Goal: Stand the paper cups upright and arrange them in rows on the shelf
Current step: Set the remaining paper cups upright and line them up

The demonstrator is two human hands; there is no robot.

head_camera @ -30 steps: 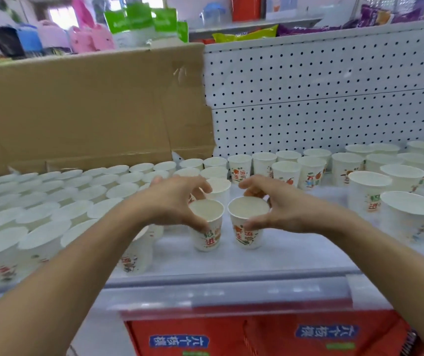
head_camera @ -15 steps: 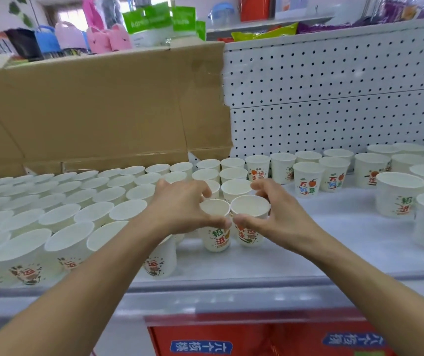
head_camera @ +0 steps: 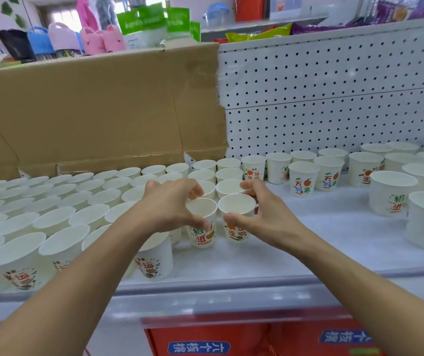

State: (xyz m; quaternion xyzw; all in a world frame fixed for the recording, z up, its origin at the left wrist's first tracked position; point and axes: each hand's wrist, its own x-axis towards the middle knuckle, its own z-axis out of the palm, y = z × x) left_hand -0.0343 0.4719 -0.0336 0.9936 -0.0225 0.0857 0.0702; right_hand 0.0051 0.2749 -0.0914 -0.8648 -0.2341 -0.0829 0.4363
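Two white paper cups with red and green print stand upright side by side on the white shelf [head_camera: 308,255]. My left hand [head_camera: 172,206] grips the left cup [head_camera: 201,214] by its rim, thumb in front and fingers behind. My right hand [head_camera: 262,214] grips the right cup [head_camera: 236,206] the same way. Both cups sit at the front end of two columns of upright cups [head_camera: 227,173]. Several rows of upright cups [head_camera: 59,214] fill the shelf to the left.
Loose upright cups [head_camera: 391,191] stand scattered on the right of the shelf. A brown cardboard sheet [head_camera: 90,111] leans on the white pegboard [head_camera: 334,98] behind. Red boxes [head_camera: 257,340] sit below the shelf's front edge.
Both hands have carried the two cups to the left and a little back, up to the front of the cup columns. The view has shifted left as well.
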